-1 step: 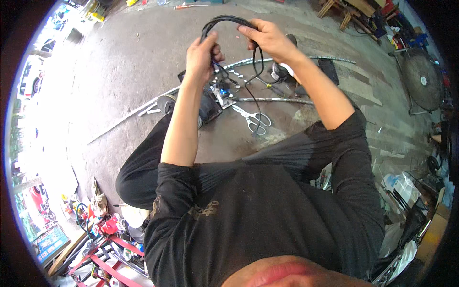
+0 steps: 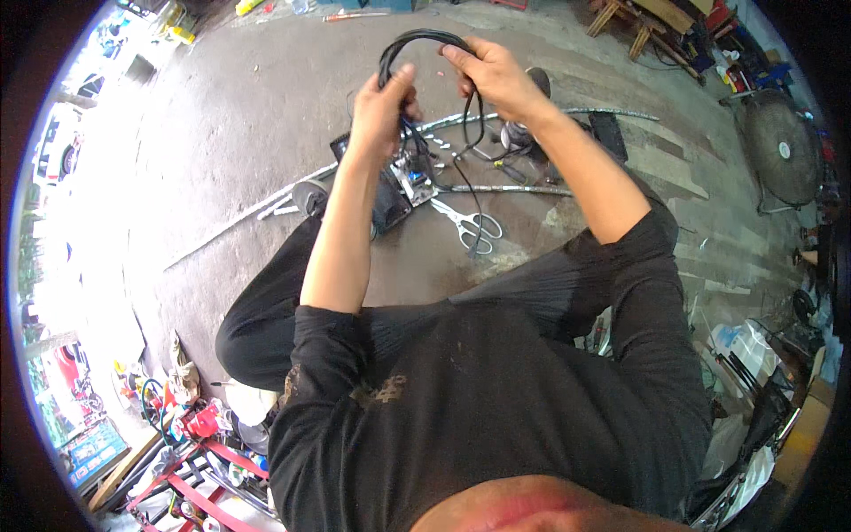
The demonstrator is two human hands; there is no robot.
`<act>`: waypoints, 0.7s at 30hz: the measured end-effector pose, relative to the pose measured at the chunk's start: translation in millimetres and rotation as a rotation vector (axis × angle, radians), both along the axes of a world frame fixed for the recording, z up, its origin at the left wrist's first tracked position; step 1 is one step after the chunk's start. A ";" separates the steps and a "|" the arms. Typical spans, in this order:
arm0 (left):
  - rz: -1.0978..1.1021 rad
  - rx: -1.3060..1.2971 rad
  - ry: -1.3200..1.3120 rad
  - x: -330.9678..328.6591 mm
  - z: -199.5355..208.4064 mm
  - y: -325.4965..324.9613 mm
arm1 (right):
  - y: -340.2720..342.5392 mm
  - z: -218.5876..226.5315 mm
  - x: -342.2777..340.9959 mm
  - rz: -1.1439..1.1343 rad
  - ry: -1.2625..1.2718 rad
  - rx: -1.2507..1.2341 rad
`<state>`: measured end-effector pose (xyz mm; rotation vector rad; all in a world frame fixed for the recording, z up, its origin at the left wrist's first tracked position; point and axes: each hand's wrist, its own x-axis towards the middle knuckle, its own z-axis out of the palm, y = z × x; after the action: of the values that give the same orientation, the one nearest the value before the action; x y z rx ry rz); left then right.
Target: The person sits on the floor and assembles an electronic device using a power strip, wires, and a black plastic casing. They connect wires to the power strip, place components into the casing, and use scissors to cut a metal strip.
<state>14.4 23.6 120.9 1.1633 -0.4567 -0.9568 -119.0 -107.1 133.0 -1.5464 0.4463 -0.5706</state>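
Note:
A bundle of black electrical cable point(image 2: 424, 35) arches between my two raised hands. My left hand point(image 2: 381, 111) is closed round its left side, and loose wire ends hang below. My right hand point(image 2: 496, 75) pinches the right side between thumb and fingers. From there a loop of cable drops to the floor and trails across white-handled scissors point(image 2: 479, 232). Below my left hand lies an opened black box point(image 2: 390, 204) with electronic parts point(image 2: 413, 177) in and beside it, partly hidden by my forearm. Small white pieces lie scattered close by.
Long pale rods point(image 2: 239, 222) lie across the concrete floor. A large floor fan point(image 2: 784, 146) stands at the right. Wooden stools point(image 2: 634, 27) are at the far right. Tools and clutter, including a red-strapped rack point(image 2: 199, 488), crowd the lower left.
My left hand has shifted slightly to the right with the cable bundle. My right hand has barely moved and still grips the cable.

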 end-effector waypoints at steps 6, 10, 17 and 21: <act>-0.200 -0.134 -0.271 -18.5 -9.6 -5.6 | 26.8 35.8 37.5 0.033 -0.407 0.326; -0.269 -0.164 -0.327 -21.2 4.5 2.0 | 27.7 40.0 38.5 0.045 -0.357 0.340; -0.125 -0.103 -0.049 -3.7 32.7 1.7 | -1.7 34.4 36.4 -0.051 -0.323 -0.396; -0.103 -0.429 0.374 29.9 43.1 -15.3 | 4.0 -56.2 -5.7 0.328 -0.291 0.093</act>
<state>44.3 8.3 164.0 0.5624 -0.3955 -1.0745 -124.7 -103.0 76.7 -1.3834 -0.0048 -0.5009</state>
